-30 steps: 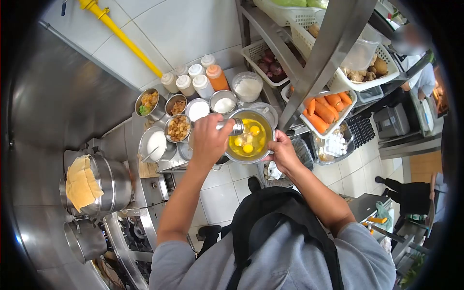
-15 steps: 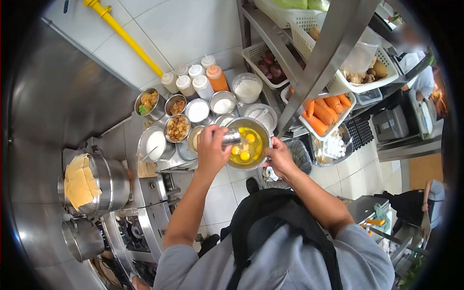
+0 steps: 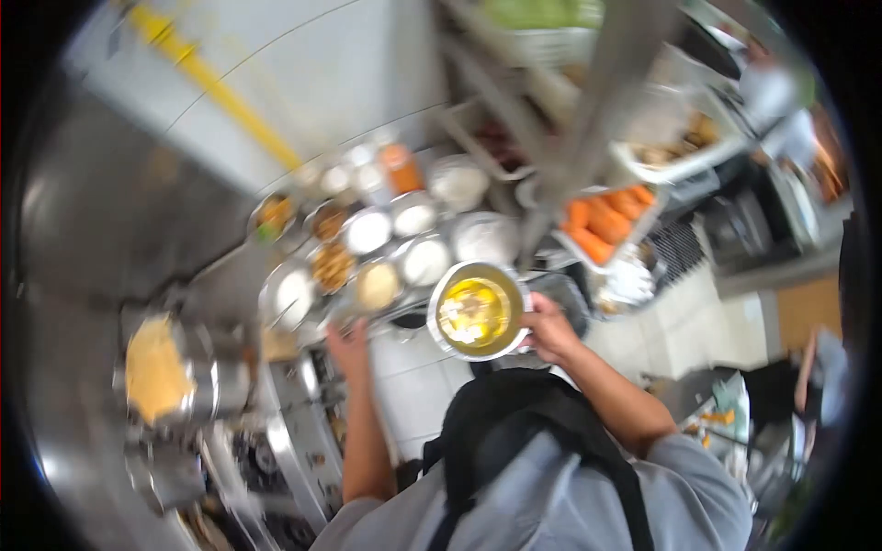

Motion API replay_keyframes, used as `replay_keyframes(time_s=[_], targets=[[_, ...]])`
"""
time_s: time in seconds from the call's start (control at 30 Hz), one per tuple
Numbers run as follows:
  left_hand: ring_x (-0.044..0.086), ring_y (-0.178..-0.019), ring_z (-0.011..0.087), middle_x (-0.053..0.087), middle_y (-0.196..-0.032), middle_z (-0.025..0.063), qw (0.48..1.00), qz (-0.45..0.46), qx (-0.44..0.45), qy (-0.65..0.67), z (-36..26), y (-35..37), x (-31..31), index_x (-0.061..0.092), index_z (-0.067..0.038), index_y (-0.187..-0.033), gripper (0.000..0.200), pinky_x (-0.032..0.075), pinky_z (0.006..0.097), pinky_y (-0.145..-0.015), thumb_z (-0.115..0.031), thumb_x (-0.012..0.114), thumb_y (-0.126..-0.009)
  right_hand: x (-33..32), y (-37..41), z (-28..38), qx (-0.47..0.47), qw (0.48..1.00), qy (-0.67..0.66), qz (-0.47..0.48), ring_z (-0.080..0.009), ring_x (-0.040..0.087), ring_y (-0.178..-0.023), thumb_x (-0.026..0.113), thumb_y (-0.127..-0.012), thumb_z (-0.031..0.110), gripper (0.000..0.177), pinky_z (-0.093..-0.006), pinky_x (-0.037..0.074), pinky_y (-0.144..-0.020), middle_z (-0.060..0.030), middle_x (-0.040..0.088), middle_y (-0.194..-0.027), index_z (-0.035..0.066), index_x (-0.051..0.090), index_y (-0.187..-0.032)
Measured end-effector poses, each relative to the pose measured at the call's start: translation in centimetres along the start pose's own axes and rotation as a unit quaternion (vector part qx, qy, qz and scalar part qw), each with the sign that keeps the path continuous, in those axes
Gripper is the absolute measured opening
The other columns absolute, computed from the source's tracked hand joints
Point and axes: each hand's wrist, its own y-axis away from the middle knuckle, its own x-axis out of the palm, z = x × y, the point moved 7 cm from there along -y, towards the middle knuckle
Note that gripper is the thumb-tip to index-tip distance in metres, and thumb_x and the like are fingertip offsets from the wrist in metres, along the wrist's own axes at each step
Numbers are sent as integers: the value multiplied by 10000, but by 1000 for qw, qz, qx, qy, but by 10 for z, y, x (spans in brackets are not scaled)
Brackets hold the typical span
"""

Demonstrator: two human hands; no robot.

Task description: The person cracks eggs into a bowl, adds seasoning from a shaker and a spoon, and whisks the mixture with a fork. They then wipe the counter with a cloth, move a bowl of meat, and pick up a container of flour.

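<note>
A steel bowl [image 3: 470,350] with raw eggs [image 3: 474,312] in it is held out over the floor. My right hand [image 3: 551,331] grips it by the right side of its rim. Off to the left, my left hand [image 3: 347,345] is at the counter's front edge, below a tin of tan powder [image 3: 378,286]. Motion smears its fingers, and I cannot tell whether the small metal cup is still in them. Close by are a tin of brown chunks [image 3: 332,265] and a container of white liquid or powder [image 3: 294,298].
Tins of white powder [image 3: 369,230] and squeeze bottles [image 3: 401,169] crowd the counter's back. A metal shelf post [image 3: 588,119] rises beside a basket of carrots [image 3: 606,227]. At left stands a large steel pot [image 3: 219,367]. Another person's arm [image 3: 808,372] shows far right.
My left hand has moved away from above the bowl, left to the counter edge. The bowl, in my right hand, is now slightly lower in view. The camera view has shifted and blurred.
</note>
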Motion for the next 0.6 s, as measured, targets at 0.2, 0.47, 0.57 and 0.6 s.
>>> replay_keyframes(time_s=[0.2,0.47,0.57,0.6], targets=[[616,-1174,362,607,-1306,267,994,-28,84,-57,56,-28,34,417,35,-1437,679,468,417,-1019,-226,757,-909,-67,48,28,-56,996,-76,-7,-163,694,-741,651,-803,-39,222,-372,643,-538,-42,626,-916,75,561,-970],[581,-1235,409,572,-1397,208,962,-46,73,-260,41,-25,29,451,-26,-1440,677,463,517,-983,-349,719,-909,-203,125,87,-157,963,-143,-165,-174,693,-684,618,-787,-75,208,-389,652,-527,-31,608,-849,92,531,-875],[623,-1128,390,608,-1299,196,976,-54,105,-182,44,-3,12,512,-8,-1355,467,508,443,-921,-189,655,-948,-261,158,116,-218,941,-150,-212,-184,695,-739,601,-785,-68,204,-379,650,-525,-48,616,-897,85,564,-914],[638,-1070,382,634,-1229,192,988,-36,86,-124,46,6,14,554,-4,-1301,375,519,418,-893,-129,630,-955,-284,167,124,-228,935,-143,-232,-187,694,-759,597,-785,-63,206,-382,650,-529,-56,619,-919,82,576,-928]])
